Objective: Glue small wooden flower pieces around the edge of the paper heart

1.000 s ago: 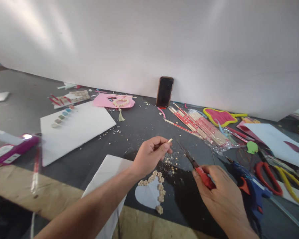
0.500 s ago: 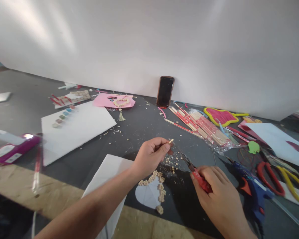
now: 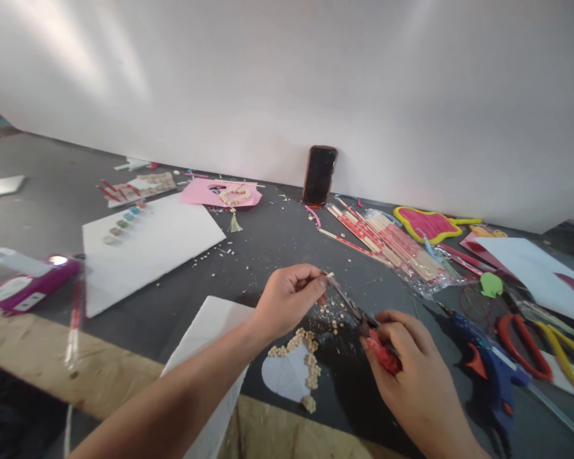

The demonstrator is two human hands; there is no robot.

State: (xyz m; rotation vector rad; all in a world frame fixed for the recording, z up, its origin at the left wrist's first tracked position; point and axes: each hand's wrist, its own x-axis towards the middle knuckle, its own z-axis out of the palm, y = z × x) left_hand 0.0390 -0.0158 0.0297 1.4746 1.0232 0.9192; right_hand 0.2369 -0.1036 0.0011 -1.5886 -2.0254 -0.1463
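Note:
My left hand point(image 3: 291, 296) is closed in a pinch on a short pale wooden stick point(image 3: 330, 275), most of it hidden by the fingers. In my right hand point(image 3: 414, 363) are red-handled pliers point(image 3: 353, 308), their narrow jaws reaching to the stick's end at my left fingertips. Whether the jaws press on the stick is too small to tell. Below the hands lies a rounded white paper shape point(image 3: 287, 375), edged along its top and right side with clusters of small wooden bits point(image 3: 312, 368). Loose chips point(image 3: 333, 312) are scattered around it on the dark table.
Behind stands a phone point(image 3: 319, 175) leaning on the wall. Right are packaged sticks point(image 3: 397, 245), a blue glue gun point(image 3: 483, 360) and red-handled scissors point(image 3: 523, 344). Leftward lie a white board point(image 3: 157, 255), a purple device point(image 3: 31, 284) and a pink card point(image 3: 196, 192).
The pliers have moved up and left, so their tips now meet the stick at my left fingers. My left hand has barely moved.

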